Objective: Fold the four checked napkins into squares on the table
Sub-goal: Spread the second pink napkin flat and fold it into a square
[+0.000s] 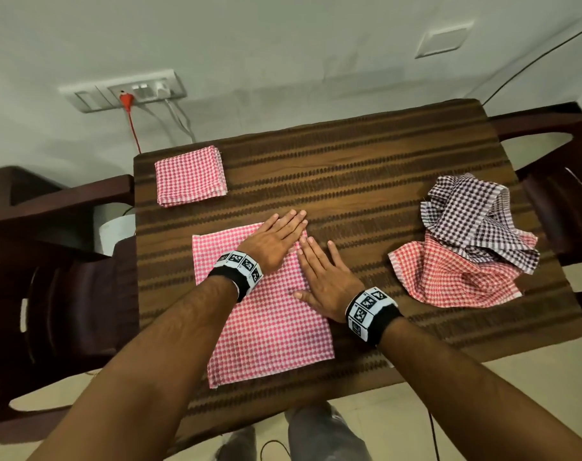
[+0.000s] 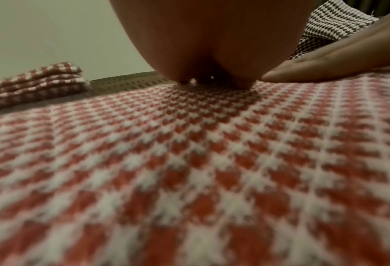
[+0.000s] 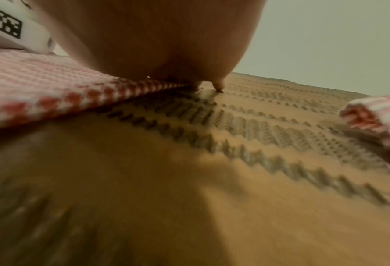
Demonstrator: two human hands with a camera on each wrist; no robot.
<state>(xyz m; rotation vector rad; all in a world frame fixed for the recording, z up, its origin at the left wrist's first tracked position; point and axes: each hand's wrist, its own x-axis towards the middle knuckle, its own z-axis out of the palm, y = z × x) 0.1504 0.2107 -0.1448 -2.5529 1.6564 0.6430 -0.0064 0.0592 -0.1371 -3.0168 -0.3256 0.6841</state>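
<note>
Your left hand (image 1: pixel 272 242) lies flat, fingers straight and close together, pressing the far right corner of the pink checked napkin (image 1: pixel 266 314) spread before you on the counter (image 1: pixel 366 181). Your right hand (image 1: pixel 326 277) is flat too, fingers a little apart, palm resting across the napkin's right edge so that part of the hand lies on cloth and part on bare wood. Both hands almost meet at the fingertips. At the far left corner of the counter a folded pink napkin (image 1: pixel 190 176) sits as a neat square, well apart from your hands. On the right, a crumpled dark checked napkin (image 1: pixel 476 217) lies on top of a crumpled red checked napkin (image 1: pixel 449 277), neither one folded
</note>
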